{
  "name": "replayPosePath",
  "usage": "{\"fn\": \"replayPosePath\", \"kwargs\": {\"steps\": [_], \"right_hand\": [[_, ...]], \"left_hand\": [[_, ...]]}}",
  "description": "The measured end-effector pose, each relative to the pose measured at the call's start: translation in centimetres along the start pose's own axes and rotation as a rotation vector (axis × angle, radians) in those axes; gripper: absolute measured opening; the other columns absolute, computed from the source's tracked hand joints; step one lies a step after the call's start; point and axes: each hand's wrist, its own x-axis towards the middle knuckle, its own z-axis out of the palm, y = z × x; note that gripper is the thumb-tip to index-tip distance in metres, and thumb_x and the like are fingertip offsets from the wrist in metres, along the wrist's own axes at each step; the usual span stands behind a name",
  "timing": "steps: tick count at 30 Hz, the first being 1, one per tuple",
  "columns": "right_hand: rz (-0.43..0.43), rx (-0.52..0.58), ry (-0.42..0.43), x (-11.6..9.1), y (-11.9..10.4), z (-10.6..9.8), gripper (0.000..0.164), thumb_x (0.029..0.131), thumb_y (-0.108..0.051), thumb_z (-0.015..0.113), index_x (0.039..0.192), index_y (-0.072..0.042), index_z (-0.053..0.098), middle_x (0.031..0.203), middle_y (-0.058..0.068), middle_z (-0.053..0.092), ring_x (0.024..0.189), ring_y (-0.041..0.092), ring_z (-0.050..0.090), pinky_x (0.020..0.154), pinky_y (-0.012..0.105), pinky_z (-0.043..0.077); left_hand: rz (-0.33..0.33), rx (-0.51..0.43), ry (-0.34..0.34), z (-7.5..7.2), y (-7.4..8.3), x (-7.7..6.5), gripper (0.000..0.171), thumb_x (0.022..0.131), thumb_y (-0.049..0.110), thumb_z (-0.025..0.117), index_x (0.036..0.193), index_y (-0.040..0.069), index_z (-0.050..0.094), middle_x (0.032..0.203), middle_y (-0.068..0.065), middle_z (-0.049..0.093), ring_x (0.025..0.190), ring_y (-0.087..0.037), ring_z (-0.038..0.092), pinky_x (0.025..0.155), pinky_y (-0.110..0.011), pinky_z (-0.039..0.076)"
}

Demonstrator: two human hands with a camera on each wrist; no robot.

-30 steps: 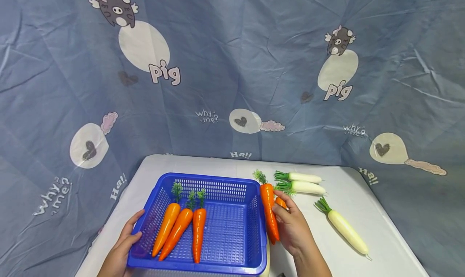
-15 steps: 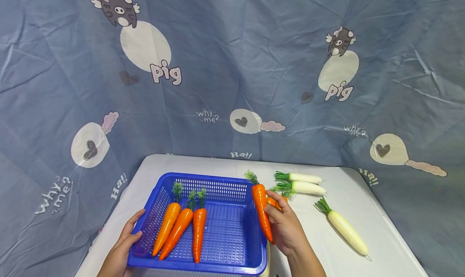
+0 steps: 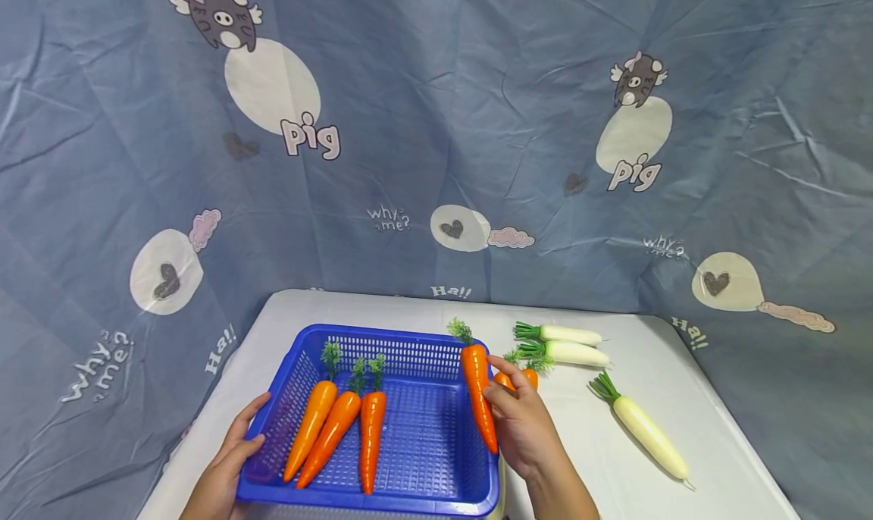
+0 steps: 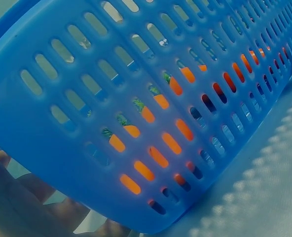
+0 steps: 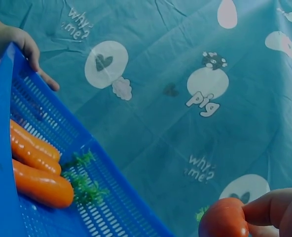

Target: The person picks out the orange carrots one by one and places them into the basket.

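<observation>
- Right hand (image 3: 524, 423) pinches a single carrot (image 3: 480, 393) between thumb and fingers, bent only partway round it.
- That carrot is tilted over the right side of the blue basket (image 3: 423, 436), its leafy top toward the back and its tip toward the person; whether it touches the rim, I cannot tell.
- Left hand (image 3: 228, 459) grips the basket's left edge, thumb near the rim; the left wrist view shows fingers tucked under the lip.
- Inside the basket, toward its left, lie three carrots (image 3: 371, 440), leafy tops to the back; the left two touch along their sides, the third is just beside them.
- Two more carrots (image 3: 530, 380) sit outside, right of the basket and partly hidden behind the right hand.
- Three white radishes (image 3: 651, 436) rest on the white table (image 3: 607, 459) farther right, two side by side at the back, one nearer and apart.
- Behind hangs a blue printed cloth (image 3: 409, 126).
</observation>
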Motion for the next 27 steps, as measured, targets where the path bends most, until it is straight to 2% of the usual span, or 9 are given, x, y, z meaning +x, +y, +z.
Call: {"fn": "replayPosePath", "kwargs": {"steps": [2,4,10,14,20,24,27], "right_hand": [[0.004,-0.001,-0.004,0.0,0.0,0.2,0.053,0.097,0.002,0.058,0.148,-0.010,0.049,0.094,0.003,0.050,0.074,0.014,0.047,0.070,0.027,0.048],[0.010,-0.003,-0.006,0.0,0.1,0.3,0.053,0.097,0.001,0.058,0.148,-0.010,0.049,0.098,0.004,0.051,0.075,0.015,0.049,0.071,0.027,0.049],[0.024,-0.002,-0.021,0.1,0.3,0.9,0.049,0.099,-0.001,0.058,0.147,-0.011,0.048,0.110,0.008,0.059,0.083,0.018,0.057,0.070,0.027,0.051],[0.031,-0.010,-0.034,0.1,0.4,1.2,0.049,0.100,-0.001,0.057,0.147,-0.010,0.047,0.112,0.009,0.061,0.087,0.019,0.060,0.070,0.026,0.051],[0.035,-0.063,-0.045,0.2,0.8,1.8,0.059,0.098,0.000,0.057,0.154,-0.008,0.039,0.120,0.011,0.061,0.092,0.018,0.061,0.075,0.027,0.053],[0.028,-0.076,-0.045,0.3,1.2,2.1,0.068,0.094,0.003,0.056,0.157,-0.008,0.032,0.122,0.012,0.060,0.085,0.015,0.056,0.073,0.025,0.051],[0.028,-0.073,-0.043,0.3,1.4,2.5,0.068,0.095,0.001,0.056,0.157,-0.007,0.030,0.124,0.014,0.059,0.085,0.014,0.056,0.074,0.025,0.050]], "left_hand": [[-0.009,0.011,0.018,0.0,0.0,0.0,0.058,0.114,0.017,0.029,0.166,0.033,0.007,0.142,0.025,0.048,0.126,-0.005,0.060,0.100,-0.036,0.057],[-0.009,0.012,0.022,0.1,0.0,0.0,0.058,0.114,0.017,0.029,0.166,0.033,0.007,0.142,0.025,0.048,0.126,-0.004,0.060,0.100,-0.036,0.057],[0.037,-0.060,-0.072,-0.1,-0.1,0.0,0.057,0.115,0.014,0.026,0.165,0.034,0.008,0.143,0.023,0.052,0.129,-0.008,0.060,0.103,-0.037,0.055],[0.042,-0.089,-0.101,-0.2,-0.1,0.0,0.057,0.115,0.014,0.026,0.165,0.035,0.009,0.143,0.023,0.053,0.129,-0.009,0.060,0.103,-0.039,0.055],[0.052,-0.088,-0.100,-0.1,-0.2,0.0,0.056,0.115,0.014,0.025,0.165,0.034,0.008,0.144,0.023,0.051,0.130,-0.007,0.059,0.103,-0.037,0.055],[0.047,-0.061,-0.073,-0.1,-0.3,0.0,0.057,0.115,0.014,0.026,0.165,0.032,0.007,0.146,0.024,0.049,0.130,-0.005,0.058,0.103,-0.036,0.055],[0.032,-0.038,-0.044,-0.1,-0.3,0.1,0.058,0.115,0.015,0.027,0.165,0.032,0.006,0.147,0.024,0.045,0.129,-0.003,0.058,0.103,-0.035,0.055]]}}
